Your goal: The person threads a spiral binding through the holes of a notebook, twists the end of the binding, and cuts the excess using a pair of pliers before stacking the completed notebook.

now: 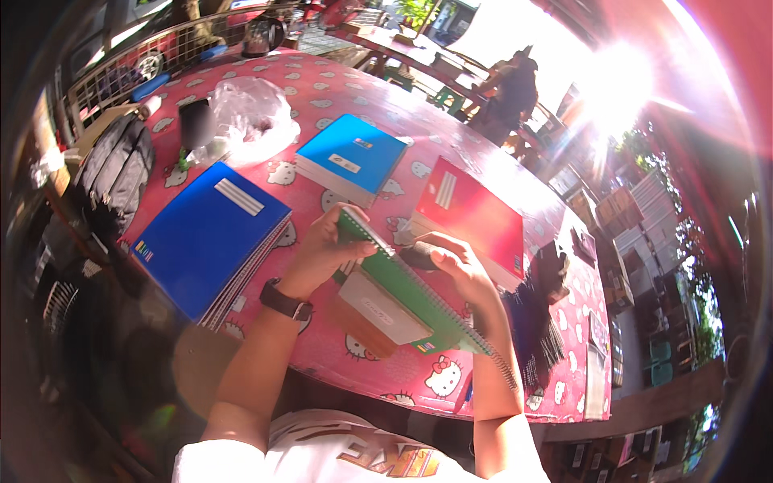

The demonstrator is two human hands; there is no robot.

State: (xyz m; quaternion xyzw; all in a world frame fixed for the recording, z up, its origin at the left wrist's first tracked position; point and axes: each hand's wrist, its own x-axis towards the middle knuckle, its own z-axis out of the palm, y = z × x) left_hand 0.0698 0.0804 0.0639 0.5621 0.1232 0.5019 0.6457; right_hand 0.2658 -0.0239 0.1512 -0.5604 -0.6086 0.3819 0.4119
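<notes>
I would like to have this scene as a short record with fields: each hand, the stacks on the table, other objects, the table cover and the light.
Left hand: grips the green spiral notebook near its upper end
Right hand: beside the notebook's coil; its grip is unclear
Left wrist: dark watch
Stacks: dark blue at left, light blue farther ahead, red at right
Other objects: crumpled plastic bag, far left
Table cover: pink, cat-face print
Light: strong glare, upper right

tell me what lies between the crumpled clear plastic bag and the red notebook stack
In the head view, a bright blue notebook stack lies between the plastic bag and the red stack, with pink patterned tablecloth showing between the two stacks.
</notes>
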